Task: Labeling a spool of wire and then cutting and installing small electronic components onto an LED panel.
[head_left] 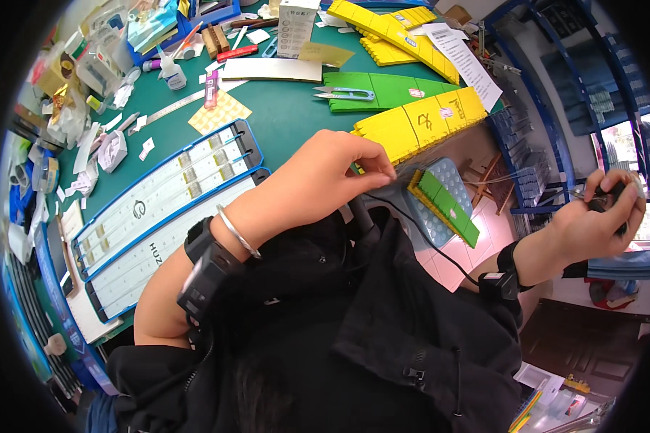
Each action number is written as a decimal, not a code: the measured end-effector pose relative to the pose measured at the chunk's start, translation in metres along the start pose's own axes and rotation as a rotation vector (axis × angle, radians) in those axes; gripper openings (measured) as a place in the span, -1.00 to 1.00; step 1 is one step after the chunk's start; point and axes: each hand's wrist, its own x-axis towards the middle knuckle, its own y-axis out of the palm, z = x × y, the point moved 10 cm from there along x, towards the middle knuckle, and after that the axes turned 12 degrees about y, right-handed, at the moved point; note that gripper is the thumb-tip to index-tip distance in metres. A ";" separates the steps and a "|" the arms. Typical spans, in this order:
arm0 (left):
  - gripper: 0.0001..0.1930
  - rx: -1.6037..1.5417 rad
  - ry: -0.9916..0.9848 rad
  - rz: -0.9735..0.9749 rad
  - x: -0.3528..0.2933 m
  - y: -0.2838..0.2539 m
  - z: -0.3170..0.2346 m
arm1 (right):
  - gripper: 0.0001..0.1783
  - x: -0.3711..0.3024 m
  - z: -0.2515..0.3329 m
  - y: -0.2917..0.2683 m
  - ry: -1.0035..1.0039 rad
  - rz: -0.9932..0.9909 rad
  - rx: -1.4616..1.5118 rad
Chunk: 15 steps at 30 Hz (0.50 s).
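Observation:
My left hand [336,169] is raised over the table's near edge, thumb and forefinger pinched together. Faint thin line [477,175] stretches from near those fingertips toward the right; the grip itself is too fine to see clearly. Off to the right, my right hand [596,216] is closed around a small black-handled tool [617,193] with a slim metal tip pointing left. The fingers cover most of it, so its kind is unclear. Just beyond my left hand lie a yellow foam strip [422,124] and a green foam strip [397,88], with thread snips [345,94] on the green one.
Blue-framed clear cases [170,195] lie on the green table [285,105] at left. More yellow strips [397,40] and a paper sheet [464,66] are at the back. A short green strip [446,208] rests on a blue-grey stool [440,177]. Racks [520,130] stand right.

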 end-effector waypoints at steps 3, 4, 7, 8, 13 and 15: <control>-0.91 -0.210 0.174 -0.047 0.003 0.004 -0.014 | -0.91 -0.009 -0.013 0.013 0.156 0.039 0.058; -0.89 -0.482 0.151 -0.086 0.003 0.005 -0.016 | -0.91 -0.010 -0.020 0.016 0.178 0.077 0.058; -0.85 -0.768 0.067 -0.055 0.001 0.011 -0.014 | -0.91 -0.008 -0.034 0.017 0.227 0.059 0.000; -0.83 -0.781 0.009 0.016 -0.001 0.017 -0.011 | -0.89 -0.005 -0.040 0.014 0.239 0.058 0.013; -0.84 -0.565 0.001 0.122 -0.004 0.021 -0.006 | -0.88 0.010 -0.051 -0.005 0.226 -0.041 -0.048; -0.85 -0.597 -0.028 0.101 -0.007 0.022 0.001 | -0.89 0.012 -0.054 -0.012 0.219 -0.073 -0.093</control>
